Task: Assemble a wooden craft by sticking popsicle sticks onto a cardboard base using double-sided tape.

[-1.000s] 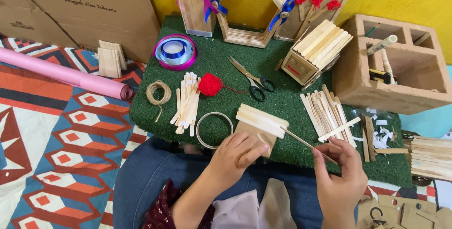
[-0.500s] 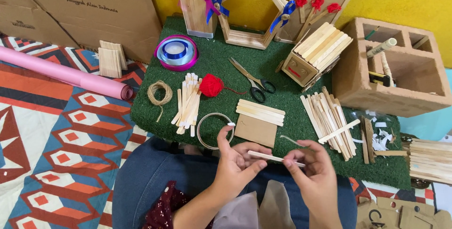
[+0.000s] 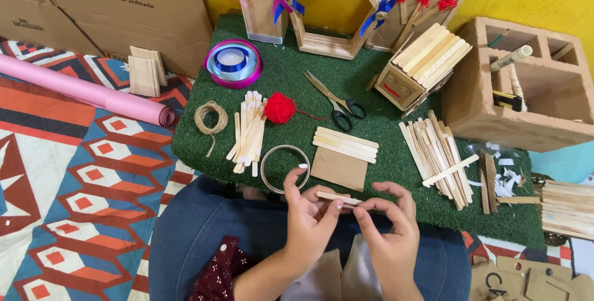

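Currently both hands work one wooden craft stick, held level above the lap. Left hand pinches the stick's left half between thumb and fingers, index finger raised; right hand pinches its right end with the fingertips. Hands sit close together, joined only by the stick, both closed on it.

Just ahead of the hands, on the green turf mat: a brown card rectangle with a row of sticks laid along its far edge. Ahead-left of the left hand, a metal ring, then a loose stick pile, a twine coil and a red yarn ball. Ahead-right of the right hand, a bigger stick heap. Scissors lie further out.

Judgement: step in hand looks like readying a single stick, probably for the row on the card. Next move would call for a short forward reach and laying it parallel, snug to the row.
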